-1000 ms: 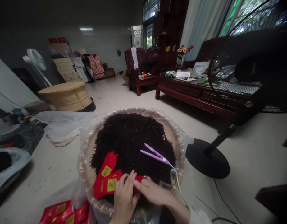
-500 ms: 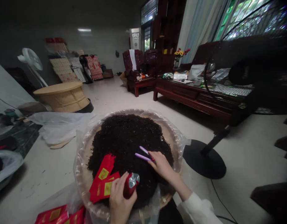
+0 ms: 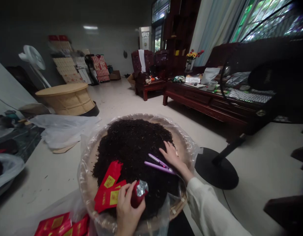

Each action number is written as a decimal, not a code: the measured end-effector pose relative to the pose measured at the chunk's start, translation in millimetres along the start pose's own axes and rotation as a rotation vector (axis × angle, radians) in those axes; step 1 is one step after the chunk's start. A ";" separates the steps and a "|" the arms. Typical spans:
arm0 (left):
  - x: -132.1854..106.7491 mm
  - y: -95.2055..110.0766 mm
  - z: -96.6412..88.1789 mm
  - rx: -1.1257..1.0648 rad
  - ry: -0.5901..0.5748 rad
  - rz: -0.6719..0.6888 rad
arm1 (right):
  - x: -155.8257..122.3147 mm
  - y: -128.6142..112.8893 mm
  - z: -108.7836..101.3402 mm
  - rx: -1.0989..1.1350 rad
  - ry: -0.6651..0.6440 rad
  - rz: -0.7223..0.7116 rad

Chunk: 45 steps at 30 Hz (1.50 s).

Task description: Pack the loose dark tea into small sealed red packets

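Note:
My left hand (image 3: pixel 129 207) grips a small red foil pouch (image 3: pixel 138 196) whose silvery open end faces up. Beyond it, my right hand (image 3: pixel 171 155) is empty, its fingers spread just over the dark loose tea leaves (image 3: pixel 134 141). A purple hair straightener (image 3: pixel 158 166) lies with its jaws apart on the leaves, below my right hand. Flat red packets (image 3: pixel 108 193) with yellow labels rest on the leaves to the left of my left hand. Everything sits in a round woven tray (image 3: pixel 89 157) lined with clear plastic.
More red packets (image 3: pixel 55 226) lie at the lower left beside the tray. A black standing fan's base (image 3: pixel 216 172) is close on the right. Clear plastic sheeting (image 3: pixel 60 129) and a round tan drum-shaped stand (image 3: pixel 65 98) are to the left. A dark wooden table (image 3: pixel 195 101) stands behind.
My right hand has let go of the hair straightener, which now lies on the leaves, and has moved up and slightly right. My left hand still holds the pouch.

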State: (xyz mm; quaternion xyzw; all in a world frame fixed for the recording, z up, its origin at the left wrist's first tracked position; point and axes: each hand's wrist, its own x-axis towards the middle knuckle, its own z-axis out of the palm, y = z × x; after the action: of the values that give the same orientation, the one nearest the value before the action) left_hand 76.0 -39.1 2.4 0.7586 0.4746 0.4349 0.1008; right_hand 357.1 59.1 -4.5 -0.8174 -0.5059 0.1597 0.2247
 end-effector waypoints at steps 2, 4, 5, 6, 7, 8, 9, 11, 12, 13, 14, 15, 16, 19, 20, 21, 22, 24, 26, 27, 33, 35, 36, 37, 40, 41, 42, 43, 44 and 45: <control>1.0 0.0 -1.5 0.014 -0.008 0.007 | 8.9 -3.1 -3.5 0.005 0.025 0.064; 1.9 0.0 -3.2 0.022 -0.003 0.003 | 15.3 -5.2 -5.6 0.013 0.031 0.106; 2.3 0.0 -3.9 0.023 -0.001 0.006 | 16.4 -6.6 -5.9 0.022 0.031 0.101; 2.6 0.1 -4.5 0.023 -0.003 0.012 | 15.9 -8.2 -5.9 0.036 0.032 0.080; 3.0 0.2 -5.1 0.022 -0.007 0.018 | 13.9 -10.2 -5.8 0.053 0.037 0.047; 3.4 0.6 -5.6 0.022 -0.013 0.024 | 10.9 -12.5 -5.9 0.074 0.045 0.008; 3.9 1.2 -6.2 0.023 -0.022 0.026 | 7.4 -14.9 -6.4 0.098 0.054 -0.031; 5.1 2.9 -7.9 0.023 -0.028 0.015 | 1.2 -19.9 -9.7 0.156 0.078 -0.105; 5.7 3.9 -9.0 0.022 -0.024 0.006 | -0.6 -22.5 -12.4 0.191 0.092 -0.137; 6.2 4.6 -10.4 0.021 -0.022 0.002 | -1.4 -25.3 -15.7 0.231 0.107 -0.165; 6.6 5.0 -12.0 0.022 -0.019 0.000 | -1.4 -28.3 -19.3 0.276 0.125 -0.188; 6.9 5.0 -13.7 0.024 -0.015 -0.001 | -1.2 -31.8 -22.9 0.327 0.143 -0.207; 7.1 4.6 -15.5 0.026 -0.011 0.000 | -1.4 -35.8 -26.0 0.382 0.161 -0.224; 7.4 3.2 -19.7 0.024 0.003 -0.015 | -11.9 -52.2 -28.8 0.567 0.187 -0.272; 7.6 3.1 -20.3 0.021 0.015 -0.025 | -19.9 -58.8 -26.8 0.632 0.180 -0.282; 7.9 3.4 -20.6 0.017 0.024 -0.034 | -29.9 -65.7 -23.3 0.699 0.163 -0.284; 8.2 4.1 -20.4 0.014 0.035 -0.044 | -41.4 -72.6 -18.6 0.758 0.136 -0.276; 8.7 5.8 -19.4 0.004 0.056 -0.061 | -65.5 -85.2 -8.0 0.950 0.056 -0.197; 8.7 7.2 -18.0 -0.009 0.052 -0.072 | -85.7 -95.1 0.3 1.287 -0.120 0.026; 8.6 7.7 -17.4 -0.015 0.047 -0.077 | -93.2 -98.8 2.5 1.462 -0.222 0.168; 9.6 12.1 -15.1 -0.049 0.054 -0.125 | -108.4 -107.1 -6.4 1.941 -0.515 0.492; 10.6 14.4 -13.9 -0.060 0.064 -0.131 | -108.5 -105.6 -8.6 1.965 -0.518 0.476; 11.0 15.3 -13.2 -0.065 0.064 -0.132 | -108.2 -104.4 -8.7 1.974 -0.513 0.464; 11.1 16.0 -12.3 -0.069 0.064 -0.134 | -107.6 -103.0 -8.2 1.984 -0.505 0.454; 10.7 16.7 -9.5 -0.072 0.068 -0.143 | -104.5 -99.4 -7.1 2.026 -0.458 0.452; 10.4 16.8 -8.5 -0.071 0.065 -0.147 | -103.2 -98.8 -7.8 2.035 -0.433 0.454; 10.3 16.9 -7.6 -0.069 0.058 -0.153 | -102.1 -98.9 -9.3 2.038 -0.403 0.454; 10.4 17.2 -6.7 -0.066 0.049 -0.158 | -101.4 -99.7 -11.7 2.036 -0.370 0.450; 10.7 17.8 -5.9 -0.060 0.039 -0.164 | -101.2 -101.5 -14.9 2.031 -0.337 0.439; 11.2 18.6 -5.0 -0.053 0.029 -0.169 | -101.6 -104.2 -18.6 2.026 -0.307 0.419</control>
State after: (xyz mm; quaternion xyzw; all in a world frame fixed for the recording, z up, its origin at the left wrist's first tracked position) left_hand 85.9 -41.2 22.2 0.7065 0.5267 0.4482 0.1505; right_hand 243.1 4.3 69.9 -0.2886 -0.0065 0.6467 0.7060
